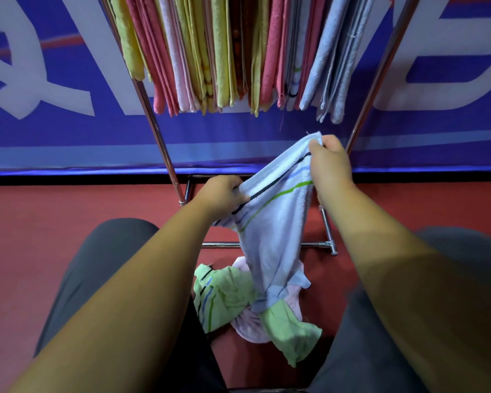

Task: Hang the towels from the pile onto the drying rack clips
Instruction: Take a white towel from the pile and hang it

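Both hands pinch the striped edge of a blue towel (270, 222), the left hand (223, 194) low and the right hand (330, 163) higher, likely to spread it for clipping onto the rack (165, 143), its tail trailing into the pile (247, 304) on the floor.

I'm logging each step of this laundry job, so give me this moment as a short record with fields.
held item: blue towel, striped, stretched between both hands
left hand: grips the towel's striped edge
right hand: grips the upper corner, higher than the left
towel's lower end: rests on the pile
pile: green and pink towels on the red floor
rack: metal, many hung towels
clips: not in view
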Action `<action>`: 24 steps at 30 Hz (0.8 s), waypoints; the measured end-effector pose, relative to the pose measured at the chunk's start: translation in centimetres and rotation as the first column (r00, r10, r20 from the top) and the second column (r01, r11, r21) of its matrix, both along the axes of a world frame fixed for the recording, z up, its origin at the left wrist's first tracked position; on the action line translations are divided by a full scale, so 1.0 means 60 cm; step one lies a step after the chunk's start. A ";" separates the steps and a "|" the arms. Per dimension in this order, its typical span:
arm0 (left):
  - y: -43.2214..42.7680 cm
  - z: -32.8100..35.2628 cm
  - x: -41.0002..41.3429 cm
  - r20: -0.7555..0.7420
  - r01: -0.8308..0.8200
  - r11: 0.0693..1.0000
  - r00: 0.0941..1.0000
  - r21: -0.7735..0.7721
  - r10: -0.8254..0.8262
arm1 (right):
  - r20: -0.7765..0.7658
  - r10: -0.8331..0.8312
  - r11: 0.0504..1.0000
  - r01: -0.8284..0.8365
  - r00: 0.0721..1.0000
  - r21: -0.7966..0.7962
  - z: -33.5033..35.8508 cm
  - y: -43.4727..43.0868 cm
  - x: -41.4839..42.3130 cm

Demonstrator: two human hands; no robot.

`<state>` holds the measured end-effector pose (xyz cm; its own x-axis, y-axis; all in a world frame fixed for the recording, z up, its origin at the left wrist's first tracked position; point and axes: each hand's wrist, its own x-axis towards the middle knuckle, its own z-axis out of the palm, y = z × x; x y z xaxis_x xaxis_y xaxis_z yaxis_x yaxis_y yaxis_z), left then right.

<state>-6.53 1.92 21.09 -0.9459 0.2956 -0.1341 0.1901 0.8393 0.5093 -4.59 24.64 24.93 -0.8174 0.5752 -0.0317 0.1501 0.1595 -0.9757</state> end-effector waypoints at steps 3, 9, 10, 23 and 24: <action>-0.014 -0.020 -0.009 -0.001 0.032 0.981 0.999 -0.191 -0.033 | -0.010 -0.008 1.000 0.008 1.000 0.004 0.004 0.008 0.006; -0.022 -0.026 -0.021 0.009 -0.011 0.946 1.000 -0.325 0.014 | -0.015 0.073 0.997 -0.072 0.997 0.017 0.002 0.015 0.010; -0.020 -0.021 -0.019 0.042 -0.030 0.946 0.998 -0.324 0.046 | -0.007 0.095 0.995 -0.095 0.995 0.008 0.002 0.014 0.011; -0.006 -0.019 -0.021 0.627 -0.622 0.746 0.685 0.237 0.372 | 0.021 0.608 0.738 -0.556 0.794 -0.382 0.012 -0.008 0.031; -0.007 -0.019 -0.020 0.643 -0.652 0.702 0.674 0.287 0.363 | 0.023 0.652 0.701 -0.590 0.758 -0.401 0.012 -0.011 0.034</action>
<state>-7.71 1.51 19.96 -0.7837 -0.0537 -0.6188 -0.5959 0.3462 0.7246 -2.57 23.97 25.63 -0.9503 -0.1392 -0.2786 0.2905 -0.0736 -0.9541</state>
